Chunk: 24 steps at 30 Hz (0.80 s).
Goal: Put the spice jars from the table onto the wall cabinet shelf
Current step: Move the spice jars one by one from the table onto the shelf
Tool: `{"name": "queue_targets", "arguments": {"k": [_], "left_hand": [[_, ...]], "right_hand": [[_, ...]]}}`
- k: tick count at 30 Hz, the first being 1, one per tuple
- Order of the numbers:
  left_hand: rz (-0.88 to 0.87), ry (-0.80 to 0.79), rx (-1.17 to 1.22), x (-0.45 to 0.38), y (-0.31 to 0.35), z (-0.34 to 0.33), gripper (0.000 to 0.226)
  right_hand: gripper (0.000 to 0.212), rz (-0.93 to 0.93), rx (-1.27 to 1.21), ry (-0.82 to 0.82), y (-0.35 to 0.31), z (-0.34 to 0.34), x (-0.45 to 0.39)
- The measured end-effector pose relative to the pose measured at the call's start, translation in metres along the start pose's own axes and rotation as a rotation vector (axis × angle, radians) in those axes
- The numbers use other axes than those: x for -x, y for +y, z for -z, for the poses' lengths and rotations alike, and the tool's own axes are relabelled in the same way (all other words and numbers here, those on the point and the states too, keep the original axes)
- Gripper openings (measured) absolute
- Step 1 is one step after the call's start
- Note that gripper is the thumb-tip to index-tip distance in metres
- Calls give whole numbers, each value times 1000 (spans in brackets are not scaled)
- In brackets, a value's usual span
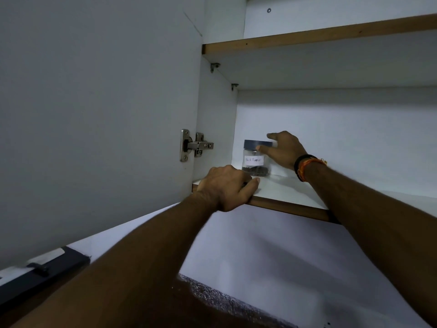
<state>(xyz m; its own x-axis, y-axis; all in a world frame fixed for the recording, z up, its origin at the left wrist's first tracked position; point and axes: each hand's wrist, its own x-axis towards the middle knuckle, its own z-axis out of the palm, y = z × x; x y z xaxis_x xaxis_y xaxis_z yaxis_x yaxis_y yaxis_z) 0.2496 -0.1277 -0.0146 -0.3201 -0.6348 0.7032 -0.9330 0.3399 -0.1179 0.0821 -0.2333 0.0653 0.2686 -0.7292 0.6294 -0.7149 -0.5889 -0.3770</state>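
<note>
At far left the open cabinet door (pixel 94 114) hangs on its steel hinge (pixel 195 145). The left hand (pixel 224 188) rests on the near edge of the lower shelf (pixel 283 197), fingers curled together over the edge. Further right, the black pepper jar (pixel 255 159) stands upright near the shelf's far left corner, the right hand (pixel 282 149) gripping its grey lid between thumb and fingers.

The jar (pixel 255 159) is clear glass with a grey-blue lid, a white handwritten label and dark peppercorns inside. The shelf (pixel 290 195) is white with a brown wooden edge. At five o'clock, the desk (pixel 212 297) is speckled grey-brown.
</note>
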Motion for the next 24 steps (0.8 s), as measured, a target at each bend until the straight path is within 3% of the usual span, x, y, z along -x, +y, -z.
{"name": "queue_targets", "arguments": {"k": [4, 10, 17, 23, 24], "left_hand": [[25, -49, -14, 0, 2, 3, 46], [74, -127, -36, 3, 9, 8, 41], [190, -159, -64, 19, 35, 15, 67], [107, -68, 25, 56, 64, 18, 40], [90, -71, -6, 67, 69, 17, 44]], "right_hand": [[35, 72, 41, -33, -14, 8, 33], [47, 106, 29, 40, -37, 33, 96], [41, 126, 30, 101, -51, 49, 178], [30, 120, 108, 217, -47, 37, 240], [29, 115, 109, 222, -45, 33, 252]]}}
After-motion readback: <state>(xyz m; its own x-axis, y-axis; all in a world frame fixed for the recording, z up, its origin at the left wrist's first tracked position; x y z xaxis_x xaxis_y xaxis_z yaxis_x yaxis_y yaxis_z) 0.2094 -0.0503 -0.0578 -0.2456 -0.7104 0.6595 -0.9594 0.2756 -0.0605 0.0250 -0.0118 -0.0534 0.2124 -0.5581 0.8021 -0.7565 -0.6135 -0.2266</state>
